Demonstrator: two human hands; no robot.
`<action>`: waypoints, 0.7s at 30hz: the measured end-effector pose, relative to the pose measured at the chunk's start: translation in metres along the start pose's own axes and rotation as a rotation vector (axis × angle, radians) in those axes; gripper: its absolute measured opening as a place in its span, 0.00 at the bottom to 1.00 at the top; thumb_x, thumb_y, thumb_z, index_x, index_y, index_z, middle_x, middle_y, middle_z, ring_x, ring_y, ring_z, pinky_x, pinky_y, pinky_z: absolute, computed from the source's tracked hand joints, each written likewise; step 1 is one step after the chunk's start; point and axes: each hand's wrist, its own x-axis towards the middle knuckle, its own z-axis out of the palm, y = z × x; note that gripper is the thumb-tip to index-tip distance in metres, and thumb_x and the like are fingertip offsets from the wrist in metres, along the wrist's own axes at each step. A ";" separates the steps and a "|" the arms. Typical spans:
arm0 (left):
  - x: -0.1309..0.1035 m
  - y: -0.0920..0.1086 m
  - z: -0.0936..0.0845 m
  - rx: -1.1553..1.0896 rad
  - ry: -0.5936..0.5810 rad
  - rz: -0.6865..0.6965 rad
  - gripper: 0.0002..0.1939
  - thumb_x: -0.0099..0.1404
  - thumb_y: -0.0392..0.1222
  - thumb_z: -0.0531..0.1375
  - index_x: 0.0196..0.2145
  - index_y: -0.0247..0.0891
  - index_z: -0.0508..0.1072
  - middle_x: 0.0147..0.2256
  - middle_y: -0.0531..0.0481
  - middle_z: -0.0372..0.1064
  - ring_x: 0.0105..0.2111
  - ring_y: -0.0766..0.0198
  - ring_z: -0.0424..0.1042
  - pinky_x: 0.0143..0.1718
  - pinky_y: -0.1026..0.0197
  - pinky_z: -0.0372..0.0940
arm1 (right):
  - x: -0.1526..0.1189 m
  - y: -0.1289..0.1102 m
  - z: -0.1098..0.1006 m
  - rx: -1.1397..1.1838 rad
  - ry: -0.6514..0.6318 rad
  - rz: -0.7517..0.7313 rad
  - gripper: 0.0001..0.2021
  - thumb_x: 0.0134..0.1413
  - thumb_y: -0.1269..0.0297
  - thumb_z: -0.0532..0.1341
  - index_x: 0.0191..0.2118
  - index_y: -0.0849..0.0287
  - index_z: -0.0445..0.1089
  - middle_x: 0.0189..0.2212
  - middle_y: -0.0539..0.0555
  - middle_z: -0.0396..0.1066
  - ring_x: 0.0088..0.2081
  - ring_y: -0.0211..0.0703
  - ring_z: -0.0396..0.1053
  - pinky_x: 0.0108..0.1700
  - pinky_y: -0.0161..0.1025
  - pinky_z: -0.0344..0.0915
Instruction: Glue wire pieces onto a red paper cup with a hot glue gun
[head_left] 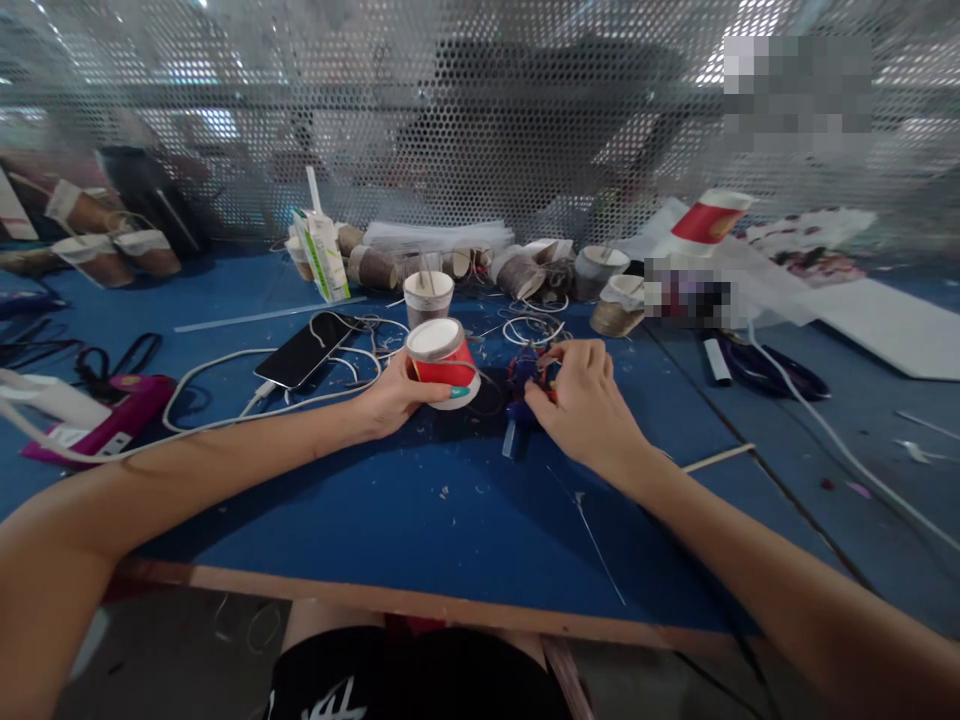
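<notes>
My left hand (399, 397) is closed around the side of a red-and-white paper cup (442, 362). The cup's narrower white end faces up, with a grey band around its edge. To the right of it, my right hand (589, 400) grips a dark blue glue gun (523, 385) between thumb and fingers. A clear stick (510, 438) juts from the glue gun toward me. Part of the glue gun is hidden by my fingers. Just behind the held cup stands another cup (428, 300) with thin sticks in it. Thin grey cord (534, 328) lies in loops behind both hands.
Several cord-wrapped cups (517, 272) line the back beside a drink carton (322, 255). On the left are a phone (309, 350) on a white cable and a purple power strip (112, 415). A wooden stick (718, 458) lies right; perforated metal (480, 120) rises behind.
</notes>
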 end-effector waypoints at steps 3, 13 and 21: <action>0.001 -0.002 0.000 0.070 0.116 0.103 0.36 0.38 0.36 0.74 0.47 0.37 0.72 0.41 0.48 0.74 0.44 0.54 0.74 0.53 0.46 0.67 | -0.003 -0.002 0.000 -0.120 -0.094 0.079 0.20 0.55 0.51 0.54 0.46 0.62 0.60 0.45 0.68 0.64 0.48 0.64 0.65 0.47 0.60 0.66; -0.007 0.000 0.014 0.063 0.225 0.462 0.43 0.48 0.44 0.75 0.59 0.53 0.61 0.49 0.51 0.72 0.54 0.50 0.71 0.54 0.47 0.71 | -0.007 0.004 -0.030 -0.318 -0.427 -0.115 0.19 0.42 0.51 0.62 0.37 0.59 0.64 0.34 0.62 0.65 0.40 0.62 0.67 0.37 0.52 0.68; -0.001 0.002 -0.004 -0.079 0.087 0.047 0.34 0.47 0.41 0.71 0.54 0.42 0.71 0.40 0.49 0.78 0.48 0.52 0.76 0.55 0.49 0.69 | 0.002 -0.002 -0.016 -0.472 -0.376 -0.018 0.21 0.44 0.58 0.59 0.44 0.65 0.66 0.39 0.67 0.67 0.44 0.65 0.65 0.39 0.50 0.63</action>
